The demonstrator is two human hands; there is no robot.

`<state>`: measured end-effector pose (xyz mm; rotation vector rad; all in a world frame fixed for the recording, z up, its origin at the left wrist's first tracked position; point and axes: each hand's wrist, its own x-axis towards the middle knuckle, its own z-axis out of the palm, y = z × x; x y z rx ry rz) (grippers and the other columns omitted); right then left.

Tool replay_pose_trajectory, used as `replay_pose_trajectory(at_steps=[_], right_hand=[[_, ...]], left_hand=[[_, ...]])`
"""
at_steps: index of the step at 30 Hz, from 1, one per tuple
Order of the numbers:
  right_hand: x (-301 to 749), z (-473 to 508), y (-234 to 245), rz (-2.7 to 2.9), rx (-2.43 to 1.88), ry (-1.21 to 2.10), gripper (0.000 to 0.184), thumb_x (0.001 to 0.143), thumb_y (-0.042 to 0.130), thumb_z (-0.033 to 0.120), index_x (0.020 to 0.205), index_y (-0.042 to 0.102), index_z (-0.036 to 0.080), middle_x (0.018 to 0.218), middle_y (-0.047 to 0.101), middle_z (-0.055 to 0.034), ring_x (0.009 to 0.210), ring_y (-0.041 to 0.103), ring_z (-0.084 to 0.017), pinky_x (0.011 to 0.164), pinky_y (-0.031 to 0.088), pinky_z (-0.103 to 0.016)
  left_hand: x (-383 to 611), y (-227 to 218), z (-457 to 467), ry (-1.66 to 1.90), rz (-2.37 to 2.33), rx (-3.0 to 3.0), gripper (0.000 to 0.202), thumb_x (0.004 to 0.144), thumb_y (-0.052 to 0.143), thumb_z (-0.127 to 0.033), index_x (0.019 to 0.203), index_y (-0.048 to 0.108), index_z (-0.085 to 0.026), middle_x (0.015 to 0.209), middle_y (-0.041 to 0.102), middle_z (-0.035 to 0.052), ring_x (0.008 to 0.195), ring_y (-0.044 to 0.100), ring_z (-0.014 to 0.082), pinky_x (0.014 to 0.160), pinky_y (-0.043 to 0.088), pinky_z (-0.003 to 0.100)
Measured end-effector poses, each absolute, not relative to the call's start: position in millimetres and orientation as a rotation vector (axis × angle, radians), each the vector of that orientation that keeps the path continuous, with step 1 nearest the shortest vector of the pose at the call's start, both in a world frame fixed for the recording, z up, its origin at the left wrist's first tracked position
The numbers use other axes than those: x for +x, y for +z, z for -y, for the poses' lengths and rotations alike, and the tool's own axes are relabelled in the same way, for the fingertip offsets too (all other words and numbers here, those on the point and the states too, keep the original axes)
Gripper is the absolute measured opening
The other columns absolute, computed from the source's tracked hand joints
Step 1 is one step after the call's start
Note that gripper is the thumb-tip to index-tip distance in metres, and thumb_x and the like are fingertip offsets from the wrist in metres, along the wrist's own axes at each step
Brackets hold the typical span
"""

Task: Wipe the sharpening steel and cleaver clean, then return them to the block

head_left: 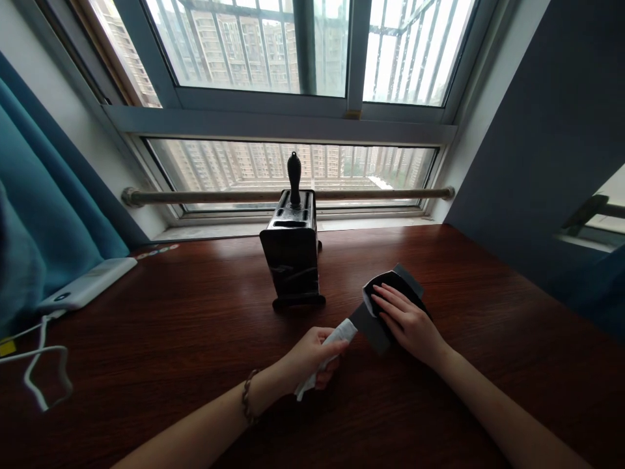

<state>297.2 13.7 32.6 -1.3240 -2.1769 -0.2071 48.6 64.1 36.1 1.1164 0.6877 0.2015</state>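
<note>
My left hand (322,358) is closed round the white-wrapped handle (342,332) of a kitchen knife. Its broad grey blade (372,327) points up and to the right, just above or on the table. A black sheet with a pale edge (400,281), perhaps a cloth or sandpaper, lies bent over the blade and covers its middle. On top of that sheet my right hand (407,322) presses with its fingers stretched side by side; the thumb is hidden beneath. Beyond my hands stands a black knife block (293,260) with one dark-handled tool (294,179) upright in a slot.
The reddish-brown wooden table (195,312) reaches back to the window sill. On the left lie a white power strip (90,283) and a white cable (36,371), beside a blue curtain (53,195). A rail (219,197) crosses in front of the window.
</note>
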Motion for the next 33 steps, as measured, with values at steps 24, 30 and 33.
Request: replay_pose_trajectory(at_steps=[24,30,33], right_hand=[[363,-31,27,1.366,-1.548,-0.430,0.021,0.088,0.053,0.022,0.100,0.068,0.014,0.103,0.068,-0.0065,0.094,0.064,-0.020,0.087,0.049,-0.031],[355,-13,50,1.027,-1.431,-0.642,0.025,0.088,0.049,0.022,0.109,0.058,0.011,0.101,0.063,-0.0143,0.091,0.061,-0.025,0.080,0.048,-0.040],[326,-3,55,1.516,-1.183,-0.607,0.030,0.085,0.048,0.012,0.115,0.052,0.013,0.112,0.059,-0.0142,0.106,0.056,-0.024,0.091,0.046,-0.041]], left_hand=[[48,38,-59,0.216,-0.672,1.177,0.032,0.081,0.058,-0.045,0.080,0.042,-0.018,0.049,0.039,-0.0086,0.032,0.032,0.0030,0.029,0.027,0.015],[48,34,-60,0.246,-0.690,1.149,0.035,0.080,0.059,-0.048,0.081,0.040,-0.019,0.050,0.039,-0.0088,0.032,0.031,0.0031,0.029,0.026,0.016],[48,32,-61,0.251,-0.715,1.122,0.037,0.079,0.059,-0.050,0.081,0.039,-0.019,0.051,0.039,-0.0088,0.032,0.031,0.0027,0.029,0.025,0.015]])
